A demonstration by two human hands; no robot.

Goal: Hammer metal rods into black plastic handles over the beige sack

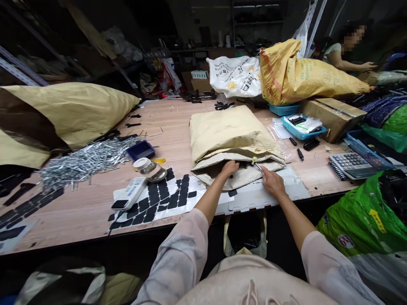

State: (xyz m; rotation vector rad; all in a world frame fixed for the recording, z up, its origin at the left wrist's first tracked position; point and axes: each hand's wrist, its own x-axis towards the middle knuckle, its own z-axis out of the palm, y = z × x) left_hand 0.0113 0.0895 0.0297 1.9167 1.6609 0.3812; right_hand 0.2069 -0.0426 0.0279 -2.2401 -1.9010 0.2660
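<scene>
A beige paper sack [229, 127] lies flat on the table, its creased mouth gaping towards me. At that mouth is my left hand [230, 168], fingers curled and closed at the dark opening; what they grip, if anything, I cannot make out. My right hand [274, 183] is closed around a thin metal rod [259, 168], which points into the right part of the opening. A small yellow-green piece [254, 159] shows at the rod's far end; whether it belongs to the rod is unclear. The inside of the sack is mostly hidden.
Left are a heap of metal rods [89, 163], a blue tray [140, 150], a jar [149, 169] and black pads [163, 192]. To the right are a calculator [352, 165], a blue basket [303, 134], a carton [332, 118] and a green bag [356, 216]. A person sits far right.
</scene>
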